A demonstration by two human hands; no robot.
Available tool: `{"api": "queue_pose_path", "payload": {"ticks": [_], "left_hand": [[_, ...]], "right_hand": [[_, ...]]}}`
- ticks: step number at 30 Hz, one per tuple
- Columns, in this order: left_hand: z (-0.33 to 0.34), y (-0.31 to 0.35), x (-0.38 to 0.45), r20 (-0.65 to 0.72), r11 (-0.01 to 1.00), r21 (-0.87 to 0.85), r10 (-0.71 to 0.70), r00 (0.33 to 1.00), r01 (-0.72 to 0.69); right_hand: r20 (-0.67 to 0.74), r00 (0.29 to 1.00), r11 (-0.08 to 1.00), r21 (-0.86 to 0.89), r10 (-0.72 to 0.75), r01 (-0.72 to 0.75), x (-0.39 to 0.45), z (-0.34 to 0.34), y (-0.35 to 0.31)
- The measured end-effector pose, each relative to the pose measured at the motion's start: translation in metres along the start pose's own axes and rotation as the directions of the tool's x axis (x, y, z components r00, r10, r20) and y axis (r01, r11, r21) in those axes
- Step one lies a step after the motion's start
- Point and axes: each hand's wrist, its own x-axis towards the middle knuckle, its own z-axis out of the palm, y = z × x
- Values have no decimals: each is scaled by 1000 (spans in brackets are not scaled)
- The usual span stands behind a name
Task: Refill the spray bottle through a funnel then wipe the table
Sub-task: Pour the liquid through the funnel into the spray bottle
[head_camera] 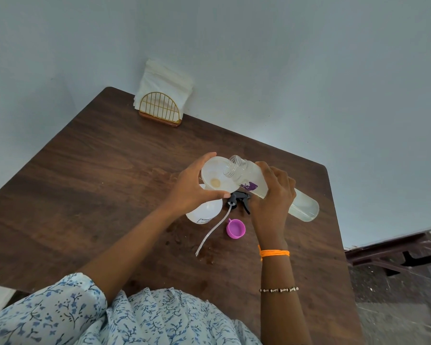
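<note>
Funnel (218,175) sits mid-frame atop spray bottle (204,211), left hand (192,188) curled round funnel rim, steadying it. Right hand (275,192) wraps refill bottle (271,188), just right of funnel. Refill bottle long axis runs lower right to upper left, open mouth over funnel bowl, base raised lower right. Pour looks under way; liquid pooled toward base. Sprayer head (238,199) and purple cap (235,229) lie on table (97,170) below.

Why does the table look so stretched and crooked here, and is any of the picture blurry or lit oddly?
Head view: the wide lens bends the table edges outward; light is soft and even, with only faint shadows; the floral sleeve at the bottom looks soft and smeared; the funnel, the clear bottle and both hands, left and right, are fairly sharp.
</note>
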Motion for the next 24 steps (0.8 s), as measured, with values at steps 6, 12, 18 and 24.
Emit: {"api": "queue_pose_path", "payload": {"ticks": [6,12,18,24], "left_hand": [[-1,1,-1,5,1000,-24,1,1000,-1],[-1,0,-1,8,1000,-20,-4,1000,4],[-1,1,-1,8,1000,-19,-3,1000,3],[-1,0,-1,6,1000,-28,0,1000,1]], "right_hand": [[-7,1000,1000,-10,-11,11,0,0,0],[-9,1000,999,-26,-30,30,1,1,1],[-5,1000,999,-24,-29,29,0,0,0],[-11,999,999,-29,-35,35,0,0,0]]}}
